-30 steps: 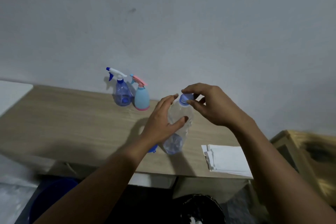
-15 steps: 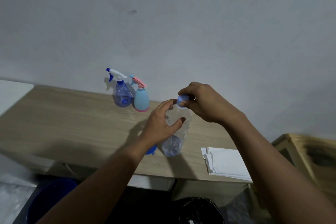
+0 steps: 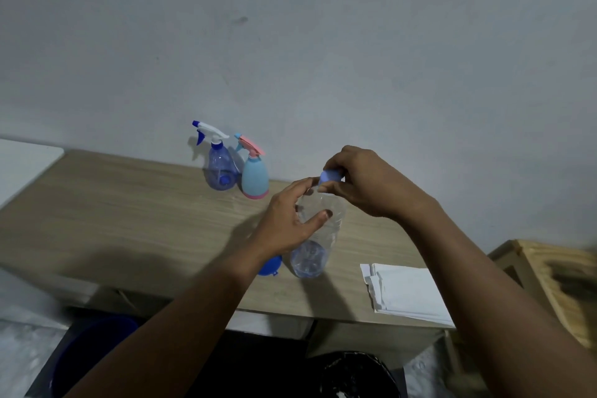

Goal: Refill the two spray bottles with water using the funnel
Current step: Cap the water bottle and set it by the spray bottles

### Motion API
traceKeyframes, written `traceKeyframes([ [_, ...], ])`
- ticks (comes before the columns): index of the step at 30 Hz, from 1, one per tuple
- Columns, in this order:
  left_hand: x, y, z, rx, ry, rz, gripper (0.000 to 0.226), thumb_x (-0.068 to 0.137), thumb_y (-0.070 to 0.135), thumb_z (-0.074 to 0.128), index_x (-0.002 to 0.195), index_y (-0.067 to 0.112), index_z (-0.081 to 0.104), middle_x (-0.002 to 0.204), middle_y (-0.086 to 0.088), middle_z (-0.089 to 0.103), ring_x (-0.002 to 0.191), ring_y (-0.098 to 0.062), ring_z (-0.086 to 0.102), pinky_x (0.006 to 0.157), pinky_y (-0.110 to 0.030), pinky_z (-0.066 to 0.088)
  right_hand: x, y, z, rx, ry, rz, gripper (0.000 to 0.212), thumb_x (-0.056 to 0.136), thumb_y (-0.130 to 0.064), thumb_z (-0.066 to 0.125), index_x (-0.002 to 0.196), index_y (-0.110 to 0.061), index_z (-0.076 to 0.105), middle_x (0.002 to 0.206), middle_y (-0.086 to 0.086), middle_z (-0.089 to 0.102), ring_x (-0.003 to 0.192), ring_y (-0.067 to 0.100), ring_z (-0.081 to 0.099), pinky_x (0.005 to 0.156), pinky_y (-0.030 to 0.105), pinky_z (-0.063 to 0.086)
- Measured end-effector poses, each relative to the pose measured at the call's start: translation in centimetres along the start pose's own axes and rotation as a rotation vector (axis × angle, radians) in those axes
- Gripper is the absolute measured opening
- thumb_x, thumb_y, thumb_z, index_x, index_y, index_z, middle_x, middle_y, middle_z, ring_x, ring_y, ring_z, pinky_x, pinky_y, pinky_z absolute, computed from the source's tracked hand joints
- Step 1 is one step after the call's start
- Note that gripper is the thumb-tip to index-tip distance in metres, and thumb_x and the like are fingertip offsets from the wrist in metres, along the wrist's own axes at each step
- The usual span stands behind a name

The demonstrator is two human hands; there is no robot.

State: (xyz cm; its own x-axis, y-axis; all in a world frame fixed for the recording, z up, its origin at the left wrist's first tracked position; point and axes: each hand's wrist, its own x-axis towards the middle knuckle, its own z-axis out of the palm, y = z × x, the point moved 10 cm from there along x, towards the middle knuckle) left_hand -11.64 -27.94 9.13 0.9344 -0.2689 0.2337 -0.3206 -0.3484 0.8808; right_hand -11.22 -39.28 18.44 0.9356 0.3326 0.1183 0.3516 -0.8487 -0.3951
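While capped, bottle (image 3: 323,236) (within left hand (image 3: 287,220))

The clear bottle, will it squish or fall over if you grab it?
The clear bottle probably dents when squeezed: its walls look thin and ribbed. Tall and narrow, it may tip; the left hand grips it while the right hand pinches the cap.

1. I am seeing a wooden table (image 3: 113,220) standing against a grey wall (image 3: 323,58).
2. A stack of white paper (image 3: 407,291) is lying at the table's near right edge.
3. A wooden crate (image 3: 549,275) is sitting right of the table.
4. A black bin (image 3: 355,375) and a blue bucket (image 3: 80,352) are standing below.
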Motion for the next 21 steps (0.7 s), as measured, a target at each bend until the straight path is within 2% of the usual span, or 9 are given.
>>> traceKeyframes([
  [2, -0.1, 0.3, -0.1, 0.000, 0.017, 0.010, 0.058, 0.084, 0.029, 0.075, 0.137, 0.024, 0.051, 0.130, 0.009, 0.058, 0.118, -0.007, 0.055, 0.094, -0.036, 0.055, -0.3, -0.1, 0.1, -0.107, 0.074, 0.032, 0.033, 0.092, -0.049, 0.063, 0.096, -0.016, 0.065, 0.092, -0.003, 0.060, 0.078, 0.017, 0.058, 0.068, 0.031, 0.050],
  [5, -0.1, 0.5, 0.1, 0.000, -0.009, 0.021, 0.050, 0.084, 0.027, 0.076, 0.129, 0.028, 0.055, 0.129, 0.010, 0.059, 0.119, -0.008, 0.055, 0.095, -0.038, 0.055, -0.9, -0.3, -0.2, -0.329, 0.177, 0.053, 0.047, 0.093, -0.060, 0.053, 0.089, -0.014, 0.059, 0.087, -0.001, 0.060, 0.069, 0.021, 0.055, 0.057, 0.031, 0.043],
  [6, -0.1, 0.5, 0.2, -0.003, -0.017, 0.013, 0.051, 0.084, 0.027, 0.076, 0.130, 0.027, 0.055, 0.130, 0.009, 0.059, 0.119, -0.010, 0.055, 0.096, -0.039, 0.055, -1.0, -0.4, -0.4, -0.335, 0.182, 0.037, 0.049, 0.092, -0.063, 0.051, 0.092, -0.015, 0.061, 0.089, -0.002, 0.061, 0.069, 0.019, 0.056, 0.058, 0.031, 0.045],
  [8, 0.0, 0.2, 0.1, -0.013, -0.020, -0.004, 0.056, 0.084, 0.028, 0.076, 0.135, 0.023, 0.053, 0.131, 0.006, 0.059, 0.118, -0.012, 0.057, 0.095, -0.041, 0.056, -1.2, -0.7, -0.4, -0.211, 0.110, -0.030, 0.047, 0.092, -0.063, 0.052, 0.109, -0.021, 0.064, 0.100, -0.007, 0.061, 0.075, 0.012, 0.057, 0.067, 0.032, 0.052],
  [10, 0.0, 0.0, -0.1, -0.025, -0.026, -0.021, 0.063, 0.083, 0.029, 0.077, 0.139, 0.022, 0.050, 0.131, 0.005, 0.059, 0.119, -0.012, 0.057, 0.095, -0.040, 0.056, -1.2, -0.9, -0.1, -0.099, -0.005, -0.073, 0.040, 0.096, -0.053, 0.054, 0.122, -0.024, 0.062, 0.107, -0.008, 0.059, 0.079, 0.008, 0.056, 0.075, 0.032, 0.052],
  [13, -0.1, -0.1, -0.2, -0.037, -0.005, -0.031, 0.066, 0.081, 0.027, 0.079, 0.140, 0.022, 0.050, 0.130, 0.005, 0.060, 0.119, -0.012, 0.057, 0.095, -0.040, 0.056, -0.9, -0.6, 0.1, -0.171, 0.019, -0.030, 0.032, 0.099, -0.046, 0.053, 0.116, -0.021, 0.063, 0.106, -0.005, 0.060, 0.085, 0.016, 0.059, 0.072, 0.032, 0.049],
  [17, -0.2, 0.2, -0.6, -0.037, 0.031, -0.019, 0.058, 0.078, 0.025, 0.081, 0.131, 0.023, 0.057, 0.125, 0.008, 0.061, 0.115, -0.009, 0.058, 0.092, -0.039, 0.057, -0.8, -0.9, 0.7, -0.348, 0.163, -0.017, 0.042, 0.098, -0.055, 0.045, 0.106, -0.018, 0.063, 0.103, -0.001, 0.064, 0.077, 0.023, 0.062, 0.065, 0.036, 0.052],
  [21, -0.1, 0.2, -0.8, -0.049, 0.048, -0.017, 0.056, 0.075, 0.026, 0.084, 0.126, 0.026, 0.061, 0.122, 0.011, 0.063, 0.112, -0.009, 0.059, 0.088, -0.041, 0.059, -0.8, -0.3, 0.9, -0.200, 0.184, 0.000, 0.042, 0.098, -0.055, 0.048, 0.104, -0.016, 0.064, 0.098, -0.001, 0.064, 0.077, 0.023, 0.061, 0.068, 0.039, 0.053],
])
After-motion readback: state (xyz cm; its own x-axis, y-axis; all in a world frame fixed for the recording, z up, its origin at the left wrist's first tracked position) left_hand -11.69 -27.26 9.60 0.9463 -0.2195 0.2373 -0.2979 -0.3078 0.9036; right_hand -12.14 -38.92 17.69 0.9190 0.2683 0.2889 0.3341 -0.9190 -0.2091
